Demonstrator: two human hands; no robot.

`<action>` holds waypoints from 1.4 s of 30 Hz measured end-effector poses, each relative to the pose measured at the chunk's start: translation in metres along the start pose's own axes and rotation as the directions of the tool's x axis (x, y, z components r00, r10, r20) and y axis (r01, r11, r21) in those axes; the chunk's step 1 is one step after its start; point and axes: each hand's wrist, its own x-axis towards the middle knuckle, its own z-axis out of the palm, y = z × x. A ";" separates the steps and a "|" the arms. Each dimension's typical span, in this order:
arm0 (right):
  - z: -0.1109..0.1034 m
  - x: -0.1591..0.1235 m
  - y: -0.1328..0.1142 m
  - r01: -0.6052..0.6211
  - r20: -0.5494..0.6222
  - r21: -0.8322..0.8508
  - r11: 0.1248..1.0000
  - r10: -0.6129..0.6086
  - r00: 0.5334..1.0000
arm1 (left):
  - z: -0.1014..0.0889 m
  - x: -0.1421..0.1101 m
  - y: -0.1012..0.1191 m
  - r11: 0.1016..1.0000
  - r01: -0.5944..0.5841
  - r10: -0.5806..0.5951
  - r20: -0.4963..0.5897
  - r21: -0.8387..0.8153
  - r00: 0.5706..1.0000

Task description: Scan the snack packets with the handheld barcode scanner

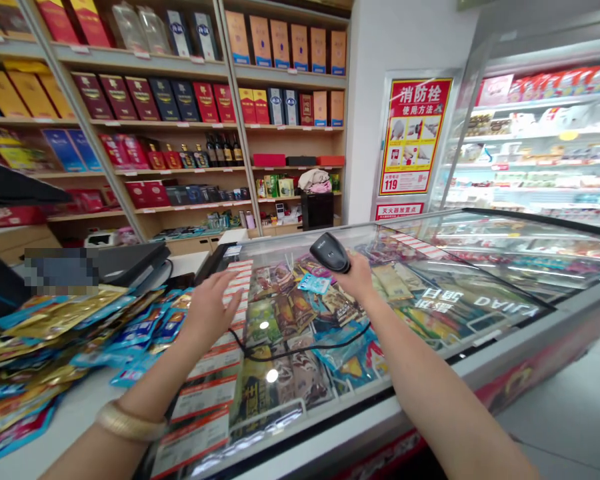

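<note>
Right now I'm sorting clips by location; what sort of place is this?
Most likely a shop: there's a scanner, a glass-topped freezer and shelves of boxes.

Head camera faces forward and down, near both hands [210, 308], shelves [200, 125] well beyond.

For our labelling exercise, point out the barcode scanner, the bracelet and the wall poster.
Barcode scanner [329, 253], head view: its black casing.
Bracelet [129, 423], head view: its outer band.
Wall poster [415, 137], head view: its printed middle.
</note>
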 end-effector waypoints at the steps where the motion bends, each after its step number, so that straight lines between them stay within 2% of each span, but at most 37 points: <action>1: 0.000 0.000 0.001 -0.005 -0.006 -0.026 1.000 0.005 1.000 | 0.015 0.008 0.010 0.999 -0.012 0.015 0.072 -0.040 0.997; 4: -0.001 0.001 0.003 -0.009 -0.002 -0.084 0.996 0.009 1.000 | 0.056 0.031 0.041 0.992 -0.012 0.048 0.287 -0.126 0.957; 8: -0.001 0.001 0.003 -0.029 0.020 -0.110 0.994 0.031 0.999 | 0.097 0.059 0.072 0.993 0.025 0.036 0.507 -0.113 0.861; 10: -0.001 0.001 0.002 -0.037 0.041 -0.117 0.992 0.042 0.998 | 0.113 0.069 0.079 0.993 0.012 0.057 0.561 -0.119 0.826; 13: -0.001 0.001 0.001 -0.033 0.093 -0.138 0.990 0.047 0.995 | 0.132 0.079 0.082 0.991 0.003 0.077 0.600 -0.131 0.796; 17: 0.001 0.001 0.000 -0.033 0.144 -0.148 0.988 0.055 0.988 | 0.143 0.083 0.079 0.993 0.013 0.064 0.623 -0.117 0.780; 22: 0.002 -0.001 -0.002 -0.009 0.190 -0.149 0.989 0.038 0.981 | 0.128 0.080 0.073 0.996 0.065 -0.019 0.616 -0.053 0.788; 26: 0.002 -0.003 -0.004 -0.011 0.218 -0.167 0.986 0.048 0.975 | 0.102 0.065 0.061 0.988 0.153 -0.109 0.614 -0.019 0.782; 30: 0.003 -0.004 -0.005 0.002 0.238 -0.174 0.985 0.040 0.970 | 0.070 0.042 0.041 0.950 0.311 -0.260 0.506 -0.016 0.822; 33: 0.005 -0.006 -0.005 0.029 0.228 -0.166 0.986 0.010 0.974 | 0.046 0.024 0.024 0.889 0.444 -0.373 0.384 -0.114 0.844; 36: 0.008 -0.009 -0.004 0.051 0.219 -0.159 0.986 -0.016 0.976 | 0.028 0.005 0.010 0.772 0.561 -0.493 0.276 -0.298 0.825; 39: 0.012 -0.012 -0.005 0.089 0.207 -0.156 0.984 -0.056 0.977 | 0.018 -0.008 0.000 0.664 0.598 -0.588 0.180 -0.450 0.788; 42: 0.014 -0.015 -0.012 0.155 0.223 -0.125 0.980 -0.125 0.967 | 0.015 -0.014 -0.005 0.619 0.595 -0.623 0.142 -0.513 0.769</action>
